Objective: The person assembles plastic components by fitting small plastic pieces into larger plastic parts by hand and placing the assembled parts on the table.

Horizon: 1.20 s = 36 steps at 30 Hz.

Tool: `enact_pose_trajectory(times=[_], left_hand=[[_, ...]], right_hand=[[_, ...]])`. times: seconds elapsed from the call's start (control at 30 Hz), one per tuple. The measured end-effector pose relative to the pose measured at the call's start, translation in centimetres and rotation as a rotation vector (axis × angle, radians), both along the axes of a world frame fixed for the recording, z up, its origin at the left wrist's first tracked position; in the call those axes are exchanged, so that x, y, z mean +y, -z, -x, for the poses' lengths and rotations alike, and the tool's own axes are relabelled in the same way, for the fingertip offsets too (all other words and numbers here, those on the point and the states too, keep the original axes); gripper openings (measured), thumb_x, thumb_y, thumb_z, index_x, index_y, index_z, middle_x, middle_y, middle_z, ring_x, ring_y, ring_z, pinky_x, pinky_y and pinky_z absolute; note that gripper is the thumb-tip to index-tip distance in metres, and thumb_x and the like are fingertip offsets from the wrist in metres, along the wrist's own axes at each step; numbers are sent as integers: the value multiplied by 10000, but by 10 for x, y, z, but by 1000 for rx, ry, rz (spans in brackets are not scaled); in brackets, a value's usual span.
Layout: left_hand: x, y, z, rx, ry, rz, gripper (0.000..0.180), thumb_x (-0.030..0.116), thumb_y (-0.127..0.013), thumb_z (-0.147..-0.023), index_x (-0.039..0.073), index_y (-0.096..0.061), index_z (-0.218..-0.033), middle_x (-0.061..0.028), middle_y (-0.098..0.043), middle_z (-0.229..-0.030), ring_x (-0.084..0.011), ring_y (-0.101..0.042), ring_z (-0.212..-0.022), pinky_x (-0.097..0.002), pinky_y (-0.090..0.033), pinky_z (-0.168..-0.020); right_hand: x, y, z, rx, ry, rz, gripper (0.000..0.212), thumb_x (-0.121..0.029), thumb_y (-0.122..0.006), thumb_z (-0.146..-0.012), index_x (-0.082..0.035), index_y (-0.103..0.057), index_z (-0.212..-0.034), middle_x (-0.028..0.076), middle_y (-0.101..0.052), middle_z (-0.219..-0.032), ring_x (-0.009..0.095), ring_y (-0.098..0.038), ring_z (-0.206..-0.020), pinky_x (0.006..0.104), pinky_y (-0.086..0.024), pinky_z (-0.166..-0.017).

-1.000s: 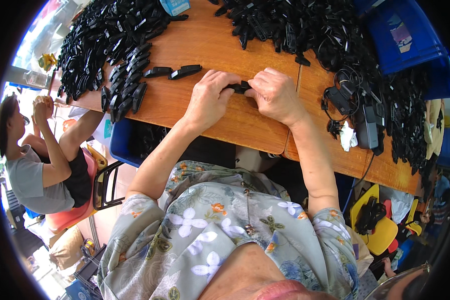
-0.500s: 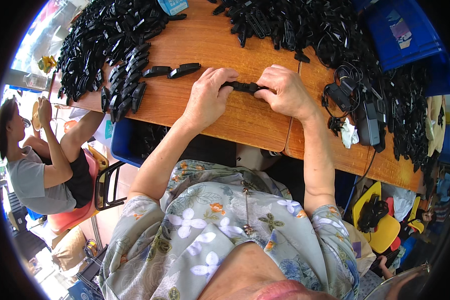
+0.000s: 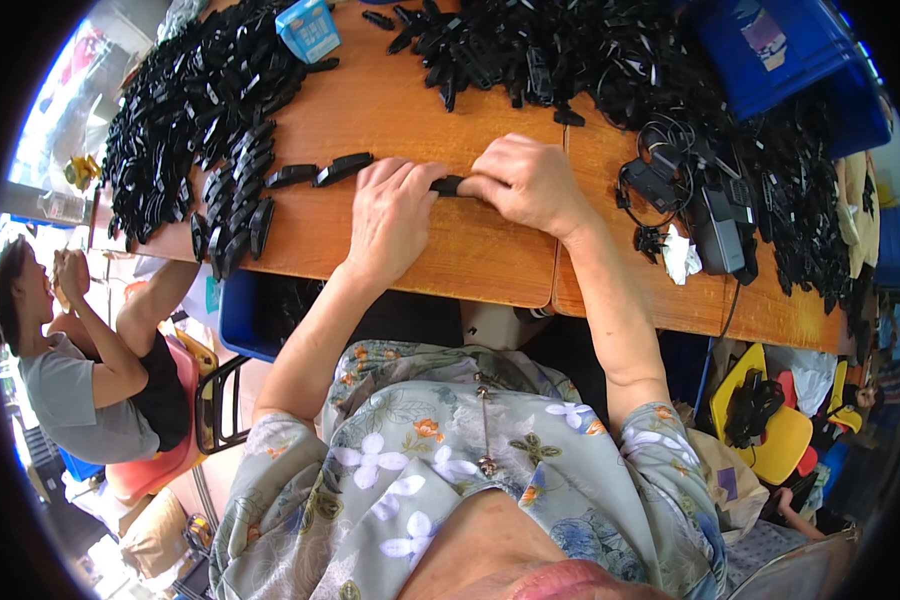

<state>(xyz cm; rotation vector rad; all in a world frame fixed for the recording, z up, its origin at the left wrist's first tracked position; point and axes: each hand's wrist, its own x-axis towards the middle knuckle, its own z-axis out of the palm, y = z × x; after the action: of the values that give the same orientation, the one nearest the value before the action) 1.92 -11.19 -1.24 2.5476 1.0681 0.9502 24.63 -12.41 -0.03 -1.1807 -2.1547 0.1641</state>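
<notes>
Over the wooden table (image 3: 470, 255), a small black plastic piece (image 3: 450, 186) spans the gap between my two hands. My left hand (image 3: 392, 212) is closed round its left end, with the fingertips partly hidden. Thumb and fingers of my right hand (image 3: 526, 186) pinch the other end. Only the middle of the piece shows, so its full shape cannot be made out. Just left of my left hand, two long black plastic parts (image 3: 343, 169) lie end to end. Beyond them, similar parts (image 3: 238, 190) are lined up in slanting rows.
Heaps of black parts cover the far left (image 3: 185, 110) and far right (image 3: 560, 50). A light-blue carton (image 3: 307, 30) stands at the back. Right are a cabled grey-black device (image 3: 718, 225), crumpled tissue (image 3: 680, 255) and blue bin (image 3: 785, 75). Another person (image 3: 90, 370) sits left.
My hands have come closer together, and less of the black piece shows between them. The whole view has shifted slightly, bringing more of the light-blue carton into sight.
</notes>
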Motion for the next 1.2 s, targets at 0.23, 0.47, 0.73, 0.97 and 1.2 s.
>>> enact_pose_trajectory(times=[0.23,0.47,0.73,0.97,1.2], left_hand=[[18,5,66,163,-375,-192,307,26,-676,-878,45,-649,-1184,-141,-684,-1154,-339,-595,-1206,-495,-403,-1079],[10,-6,79,194,-535,-198,414,-61,-618,-816,40,-670,-1213,-128,-670,-1238,-342,-579,-1246,-462,-414,-1084],[97,-13,-53,118,-188,-38,410,17,-578,-920,26,-660,-1322,-147,-637,-1372,-357,-555,-1306,-460,-419,-1112],[82,8,-47,-18,-97,61,263,43,-656,-920,1,-681,-1179,-175,-636,-1150,-387,-631,-1104,-456,-531,-931],[29,8,-9,-112,40,30,207,-27,-641,-869,10,-703,-1063,-149,-629,-1119,-366,-636,-1040,-437,-535,-914]], right_hand=[[9,13,-51,-269,742,-87,173,-162,-677,-969,-49,-685,-1100,169,-660,-1129,356,-646,-1043,472,-594,-790],[13,25,-15,-47,374,-70,131,-113,-644,-984,-31,-677,-1080,168,-718,-901,337,-720,-850,449,-583,-723],[12,30,-13,116,329,70,123,-162,-707,-956,-71,-721,-1038,141,-748,-891,352,-726,-807,445,-569,-697],[7,27,-9,17,355,-6,159,-212,-762,-916,-76,-747,-996,56,-684,-1001,291,-719,-881,425,-569,-698],[11,27,-10,249,257,14,202,-201,-799,-895,-48,-752,-1018,94,-730,-931,282,-711,-772,381,-552,-682]])
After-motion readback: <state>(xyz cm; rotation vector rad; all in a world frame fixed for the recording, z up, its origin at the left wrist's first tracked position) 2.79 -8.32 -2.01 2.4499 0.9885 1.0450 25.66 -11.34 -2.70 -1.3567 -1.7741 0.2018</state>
